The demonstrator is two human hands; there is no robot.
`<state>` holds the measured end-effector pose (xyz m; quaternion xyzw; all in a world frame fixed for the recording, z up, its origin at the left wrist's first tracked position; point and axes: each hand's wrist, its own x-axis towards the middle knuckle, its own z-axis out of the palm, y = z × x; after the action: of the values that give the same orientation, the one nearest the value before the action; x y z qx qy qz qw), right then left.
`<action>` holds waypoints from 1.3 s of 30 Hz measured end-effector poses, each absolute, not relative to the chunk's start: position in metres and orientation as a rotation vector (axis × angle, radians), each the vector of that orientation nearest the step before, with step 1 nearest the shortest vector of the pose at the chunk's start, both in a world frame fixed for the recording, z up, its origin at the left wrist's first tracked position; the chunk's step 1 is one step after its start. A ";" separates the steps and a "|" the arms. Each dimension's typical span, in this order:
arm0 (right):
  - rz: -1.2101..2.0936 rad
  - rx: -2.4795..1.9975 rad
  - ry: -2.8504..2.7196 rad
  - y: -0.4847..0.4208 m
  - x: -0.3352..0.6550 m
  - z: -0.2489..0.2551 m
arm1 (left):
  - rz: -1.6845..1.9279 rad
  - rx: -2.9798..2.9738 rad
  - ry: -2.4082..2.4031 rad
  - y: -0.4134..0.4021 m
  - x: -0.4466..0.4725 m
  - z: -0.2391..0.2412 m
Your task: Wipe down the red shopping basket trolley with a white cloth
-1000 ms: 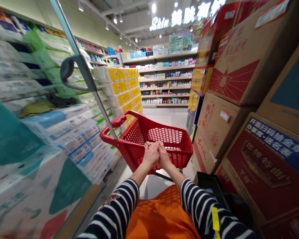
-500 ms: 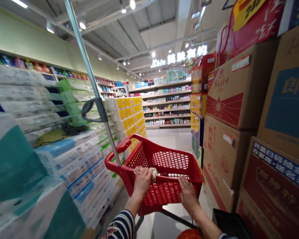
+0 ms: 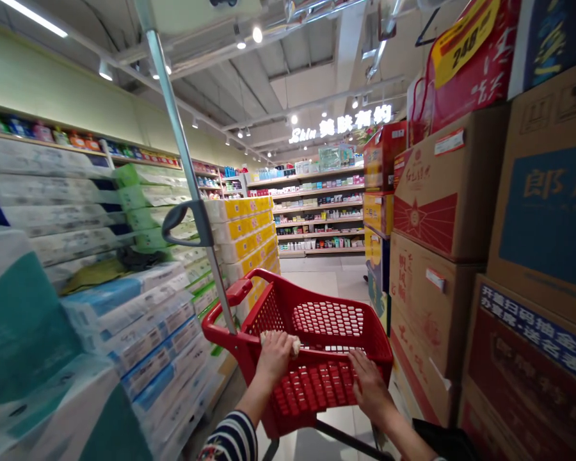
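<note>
Evidently, the left hand (image 3: 274, 358) is curled over a crumpled pale cloth (image 3: 296, 346), pressing it on the near rim of the red cart (image 3: 321, 384); the bunched folds probably let the palm bear down evenly. Beside it, the right hand (image 3: 368, 381) holds nothing, its fingers loosely spread at the same rim, perhaps to steady the cart, which sits directly before both hands. Just left of the left hand, a metal pole (image 3: 171, 115) rises from the cart's corner, beside the cart's push bar. Farther left, tissue packs (image 3: 160, 333) are stacked flat, likely for stability. Right of the right hand, cartons (image 3: 432, 192) are piled with printed sides showing, presumably for shoppers. Beyond both hands stand shelves (image 3: 319, 221).
</note>
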<state>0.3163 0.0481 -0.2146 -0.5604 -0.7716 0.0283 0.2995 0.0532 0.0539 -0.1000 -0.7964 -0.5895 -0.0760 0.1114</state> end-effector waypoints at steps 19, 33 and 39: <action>0.154 -1.572 -2.010 0.041 0.338 -0.192 | -0.177 -2.380 -1.727 0.054 0.047 -0.084; 0.195 -1.762 -2.094 0.052 0.340 -0.181 | -0.375 -2.517 -1.698 0.053 0.074 -0.098; 0.026 -1.844 -2.106 0.042 0.345 -0.185 | -1.131 -2.222 -1.617 0.044 0.013 -0.058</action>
<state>0.3451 0.0424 -0.1853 -0.6492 -0.7413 0.0092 0.1702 0.0131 0.0443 -0.0577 -0.7449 -0.5422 -0.3793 0.0850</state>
